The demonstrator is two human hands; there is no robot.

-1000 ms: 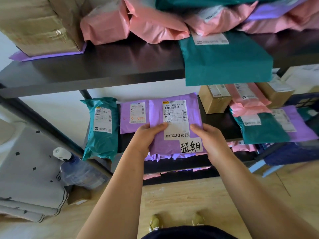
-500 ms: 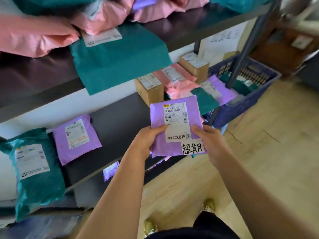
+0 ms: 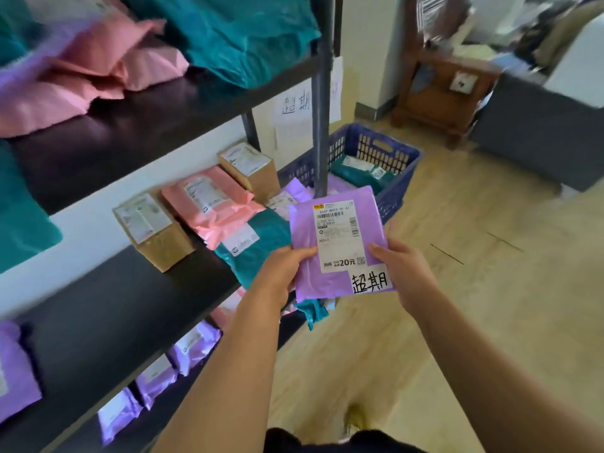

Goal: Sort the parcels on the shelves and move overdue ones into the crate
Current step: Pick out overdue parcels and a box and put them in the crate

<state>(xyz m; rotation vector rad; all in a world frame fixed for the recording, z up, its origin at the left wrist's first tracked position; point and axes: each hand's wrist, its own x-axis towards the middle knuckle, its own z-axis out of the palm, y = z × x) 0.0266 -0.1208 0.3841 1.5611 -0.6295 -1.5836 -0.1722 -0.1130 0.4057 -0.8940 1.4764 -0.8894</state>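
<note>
Dark shelving [image 3: 114, 299] heaped with pink, teal and purple mailers fills the left; the view has swung right, away from the middle shelf. The left hand [image 3: 281, 273] and right hand [image 3: 405, 273] each clamp a lower edge of the purple parcel [image 3: 340, 237] hand-marked 超期, now off the shelf and nearing the blue crate [image 3: 395, 188] on the wooden floor [image 3: 490, 289].
</note>
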